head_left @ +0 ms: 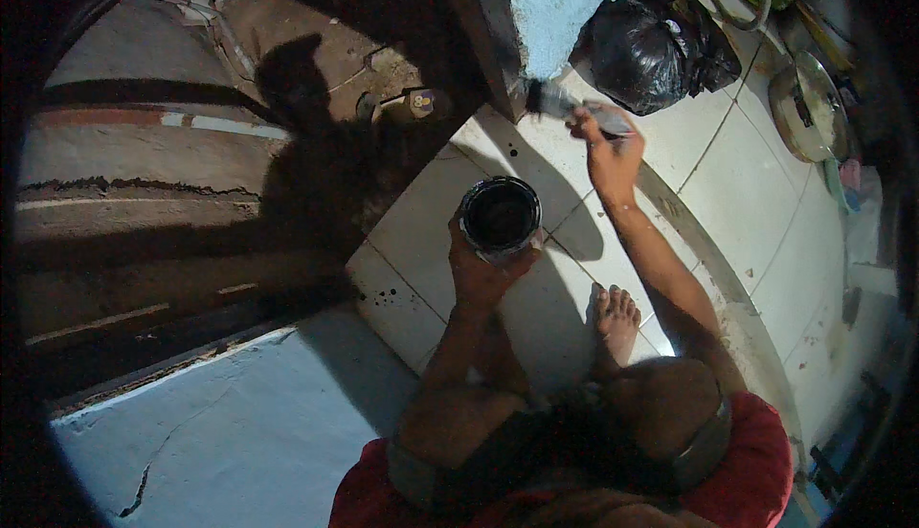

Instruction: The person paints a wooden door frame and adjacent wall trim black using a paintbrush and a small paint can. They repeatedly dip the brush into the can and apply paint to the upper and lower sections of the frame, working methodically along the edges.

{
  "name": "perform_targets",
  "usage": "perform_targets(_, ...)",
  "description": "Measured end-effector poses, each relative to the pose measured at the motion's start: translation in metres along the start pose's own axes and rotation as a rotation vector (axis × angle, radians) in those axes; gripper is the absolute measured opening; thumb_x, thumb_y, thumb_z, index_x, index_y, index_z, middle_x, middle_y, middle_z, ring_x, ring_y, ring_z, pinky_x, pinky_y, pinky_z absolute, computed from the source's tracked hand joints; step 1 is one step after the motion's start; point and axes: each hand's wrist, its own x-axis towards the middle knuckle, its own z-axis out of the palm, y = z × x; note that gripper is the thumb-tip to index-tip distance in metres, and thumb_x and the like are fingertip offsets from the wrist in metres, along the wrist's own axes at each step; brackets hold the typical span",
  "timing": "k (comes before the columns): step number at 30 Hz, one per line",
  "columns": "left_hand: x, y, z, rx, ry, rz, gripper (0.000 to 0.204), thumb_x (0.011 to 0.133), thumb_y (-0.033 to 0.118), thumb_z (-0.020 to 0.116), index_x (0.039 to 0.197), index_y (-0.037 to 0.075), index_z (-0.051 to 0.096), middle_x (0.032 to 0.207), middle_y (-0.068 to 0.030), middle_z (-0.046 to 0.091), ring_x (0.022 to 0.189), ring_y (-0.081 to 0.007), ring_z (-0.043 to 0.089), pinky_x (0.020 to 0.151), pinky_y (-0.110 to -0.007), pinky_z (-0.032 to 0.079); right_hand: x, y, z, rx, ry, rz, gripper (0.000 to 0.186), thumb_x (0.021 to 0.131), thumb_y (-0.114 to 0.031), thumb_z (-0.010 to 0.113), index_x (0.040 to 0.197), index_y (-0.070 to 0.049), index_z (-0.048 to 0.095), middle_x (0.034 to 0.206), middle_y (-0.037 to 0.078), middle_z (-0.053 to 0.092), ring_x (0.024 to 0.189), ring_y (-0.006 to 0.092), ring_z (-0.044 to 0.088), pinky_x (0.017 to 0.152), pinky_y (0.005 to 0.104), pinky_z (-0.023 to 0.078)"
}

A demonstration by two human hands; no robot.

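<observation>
My left hand (483,269) is wrapped round an open paint can (501,214) with a black-smeared rim and dark contents, held over the tiled floor. My right hand (613,145) is closed on the handle of a paintbrush (553,100). The brush points left, its dark bristles at the foot of the dark post (483,35), beside the light blue wall (550,11). Whether the bristles touch the post I cannot tell. The brush and right hand are slightly blurred.
A black plastic bag (646,44) lies by the wall, with a metal pan (809,107) farther right. White floor tiles (565,337) carry dark drips. My bare foot (617,322) stands near the raised strip (680,217). At left are a shadowed step and a pale blue surface (220,423).
</observation>
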Motion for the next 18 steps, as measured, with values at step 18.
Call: perform_targets(18, -0.005, -0.006, -0.016, 0.04, 0.011, -0.168, 0.105, 0.069, 0.013, 0.102, 0.152, 0.0, 0.039, 0.142, -0.0172, 0.063, 0.128, -0.0283, 0.068, 0.11, -0.045, 0.057, -0.038, 0.054, 0.011, -0.096, 0.026, -0.003, 0.023, 0.105, -0.019, 0.075, 0.109, 0.003, 0.07, 0.102, 0.01, 0.078, 0.09, 0.0149, 0.072, 0.086, 0.0304, 0.057)
